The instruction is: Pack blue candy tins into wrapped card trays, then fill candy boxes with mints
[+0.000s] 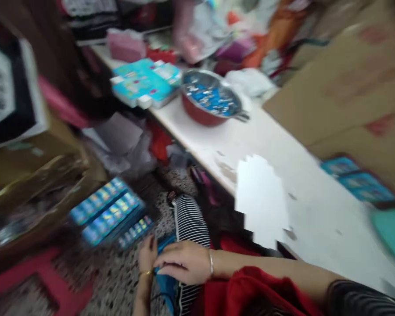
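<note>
Low in the head view, both my hands meet over my lap on a blue packet [166, 281]. My right hand [184, 262], with a bangle at the wrist, lies over the packet's top, fingers curled down on it. My left hand [147, 255] comes up from below and grips the packet's left edge. The packet is mostly hidden under the hands and blurred. My striped trouser leg [191, 219] and a red cloth [250, 289] lie beside them.
A white table [309, 206] runs along the right, bearing a red bowl of blue items [212, 98], flat teal cartons [145, 81] and a white sheet [261, 199]. Stacked blue packs [108, 210] sit on the speckled floor at left, by cardboard boxes [29, 175].
</note>
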Action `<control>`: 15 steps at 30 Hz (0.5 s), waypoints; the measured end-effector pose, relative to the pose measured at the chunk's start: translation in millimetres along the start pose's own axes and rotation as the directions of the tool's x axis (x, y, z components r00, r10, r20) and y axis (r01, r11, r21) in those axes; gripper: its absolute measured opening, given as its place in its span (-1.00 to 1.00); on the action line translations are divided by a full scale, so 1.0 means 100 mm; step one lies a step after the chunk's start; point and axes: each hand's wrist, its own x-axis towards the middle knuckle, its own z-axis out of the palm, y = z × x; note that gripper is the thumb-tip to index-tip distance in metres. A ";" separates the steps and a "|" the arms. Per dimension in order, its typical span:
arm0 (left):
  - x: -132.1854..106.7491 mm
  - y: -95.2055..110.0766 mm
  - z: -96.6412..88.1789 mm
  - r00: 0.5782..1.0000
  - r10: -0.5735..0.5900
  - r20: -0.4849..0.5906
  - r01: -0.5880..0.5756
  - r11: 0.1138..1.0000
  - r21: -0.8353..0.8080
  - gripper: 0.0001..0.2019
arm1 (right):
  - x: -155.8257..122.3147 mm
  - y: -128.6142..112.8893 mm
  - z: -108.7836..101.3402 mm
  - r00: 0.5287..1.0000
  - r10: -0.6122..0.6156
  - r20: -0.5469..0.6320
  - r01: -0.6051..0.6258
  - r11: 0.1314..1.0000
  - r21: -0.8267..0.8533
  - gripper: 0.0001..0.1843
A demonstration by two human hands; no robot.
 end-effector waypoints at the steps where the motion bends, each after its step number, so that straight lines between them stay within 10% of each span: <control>1: 0.02 0.23 0.05 0.992 0.125 -0.009 -0.125 0.992 0.008 -0.78 | -0.23 -0.02 -0.21 0.994 -0.020 -0.104 0.015 0.999 -0.052 -0.70; 4: -0.04 1.15 0.22 0.792 0.610 -0.022 -0.608 0.792 0.061 -0.75 | -1.03 0.04 -0.76 0.856 0.040 -0.516 -0.173 0.962 -0.213 -0.73; 7: -0.34 2.11 0.50 0.398 0.881 0.256 -0.916 0.399 0.050 -0.68 | -1.92 0.21 -1.06 0.561 0.102 -0.822 -0.477 0.851 -0.220 -0.69; 9: -0.59 2.55 0.78 0.141 0.869 0.475 -0.986 0.165 -0.010 -0.46 | -2.42 0.36 -1.08 0.467 0.132 -0.874 -0.598 0.776 -0.202 -0.52; 12: -0.82 2.84 1.20 -0.063 0.739 0.671 -0.997 -0.021 -0.072 -0.35 | -2.89 0.57 -0.96 0.509 0.250 -0.824 -0.661 0.726 -0.189 -0.19; 15: -0.86 2.87 1.40 -0.107 0.660 0.744 -0.994 -0.099 -0.055 -0.52 | -3.05 0.70 -0.83 0.588 0.378 -0.715 -0.663 0.732 -0.158 0.01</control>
